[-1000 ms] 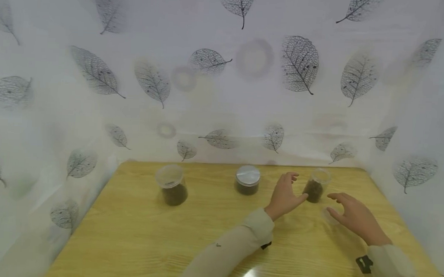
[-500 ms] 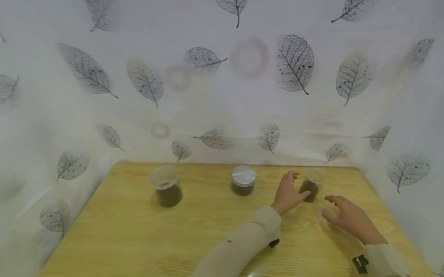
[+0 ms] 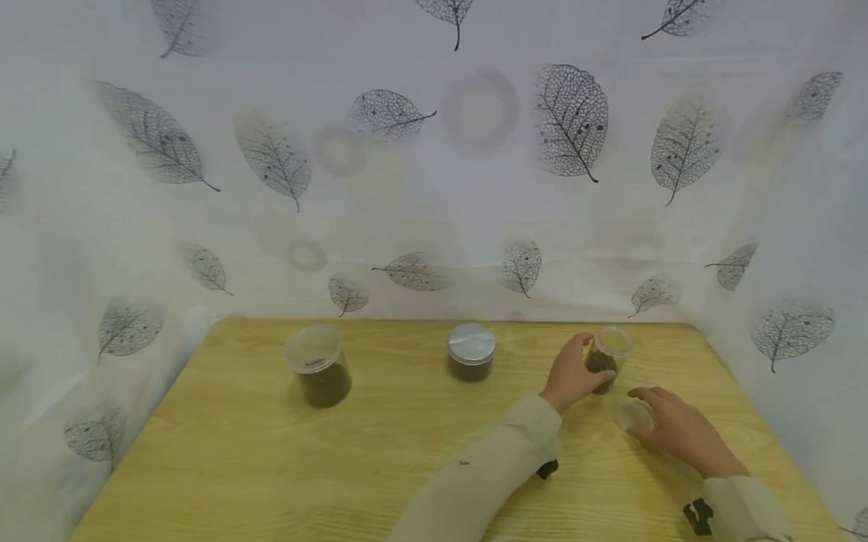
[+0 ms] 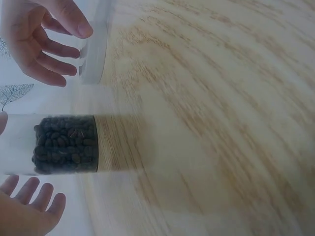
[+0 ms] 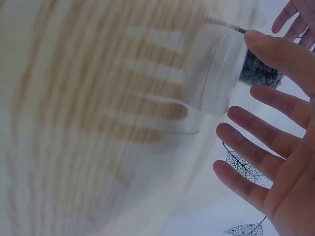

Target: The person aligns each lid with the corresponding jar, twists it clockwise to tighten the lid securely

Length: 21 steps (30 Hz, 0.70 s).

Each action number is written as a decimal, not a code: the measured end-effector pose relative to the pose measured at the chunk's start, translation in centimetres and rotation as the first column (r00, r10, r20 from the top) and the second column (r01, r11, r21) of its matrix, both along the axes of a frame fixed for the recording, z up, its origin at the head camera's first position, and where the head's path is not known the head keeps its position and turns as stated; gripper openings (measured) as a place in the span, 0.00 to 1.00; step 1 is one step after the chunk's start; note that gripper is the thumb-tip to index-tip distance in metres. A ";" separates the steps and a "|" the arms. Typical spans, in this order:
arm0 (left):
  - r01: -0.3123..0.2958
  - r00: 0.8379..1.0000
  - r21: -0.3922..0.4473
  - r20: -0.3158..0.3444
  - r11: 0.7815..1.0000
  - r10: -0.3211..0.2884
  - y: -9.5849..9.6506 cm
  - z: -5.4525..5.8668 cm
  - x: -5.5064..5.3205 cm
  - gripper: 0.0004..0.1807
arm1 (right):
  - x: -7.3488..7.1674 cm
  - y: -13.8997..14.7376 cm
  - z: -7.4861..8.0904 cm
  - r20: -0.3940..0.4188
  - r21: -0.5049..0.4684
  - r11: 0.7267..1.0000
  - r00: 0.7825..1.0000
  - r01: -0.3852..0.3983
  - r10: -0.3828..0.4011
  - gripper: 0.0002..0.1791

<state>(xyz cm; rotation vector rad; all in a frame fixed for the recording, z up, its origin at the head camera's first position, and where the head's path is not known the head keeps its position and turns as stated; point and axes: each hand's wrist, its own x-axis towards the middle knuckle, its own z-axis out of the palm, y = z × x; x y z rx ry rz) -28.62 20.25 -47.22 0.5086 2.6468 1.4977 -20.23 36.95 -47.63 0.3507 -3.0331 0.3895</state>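
Observation:
A clear jar (image 3: 602, 364) partly filled with dark coffee beans (image 4: 66, 145) stands upright and uncovered at the back right of the table. Around its left side is my left hand (image 3: 573, 377), thumb in front and fingers behind; in the left wrist view the fingers (image 4: 42, 196) are extended beside the wall, and contact is hard to tell. Nearer to me lies a clear round lid (image 3: 633, 418) on the wood. My right hand (image 3: 684, 434) hovers at the lid's right side, and in the right wrist view its spread fingers (image 5: 256, 142) grip nothing.
A silver-lidded jar (image 3: 470, 355) with dark contents stands at the back middle. Farther left is a larger clear-lidded jar (image 3: 323, 375), also dark inside. A leaf-patterned white sheet (image 3: 423, 198) hangs behind and beside the wooden table (image 3: 309, 476).
My left hand has moved in closer around the bean jar. My right hand has shifted slightly toward the lid, which now shows more. The head view has turned a little to the right.

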 end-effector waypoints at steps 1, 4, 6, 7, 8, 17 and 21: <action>-0.001 1.000 0.000 0.000 1.000 0.001 0.1 -0.1 0.0 0.34 | 0.0 0.0 -0.1 0.002 0.004 1.000 1.000 -0.001 0.001 0.30; -0.002 1.000 0.003 -0.003 1.000 0.002 0.5 -0.3 -0.1 0.34 | -0.1 0.1 -0.3 0.001 0.010 1.000 1.000 -0.001 0.001 0.30; -0.001 1.000 -0.001 -0.008 1.000 0.001 0.6 -0.3 -0.2 0.33 | -0.2 0.2 -0.3 -0.002 0.008 1.000 1.000 -0.004 0.004 0.30; -0.001 1.000 0.001 -0.006 1.000 0.001 0.7 -0.4 -0.2 0.33 | -0.2 0.1 -0.3 0.000 0.006 1.000 1.000 -0.005 0.005 0.30; -0.002 1.000 0.004 -0.002 1.000 0.002 0.8 -0.4 -0.2 0.33 | -0.2 0.1 -0.3 0.002 0.006 1.000 1.000 -0.007 0.007 0.30; -0.026 0.999 0.045 0.024 0.999 0.025 1.1 -0.4 0.0 0.29 | 0.1 0.3 -0.1 0.020 -0.007 1.000 1.000 -0.013 0.013 0.30; -0.027 0.999 0.044 0.028 0.999 0.026 1.0 -0.5 0.1 0.32 | 0.2 0.1 0.1 0.020 -0.013 1.000 1.000 -0.020 0.021 0.32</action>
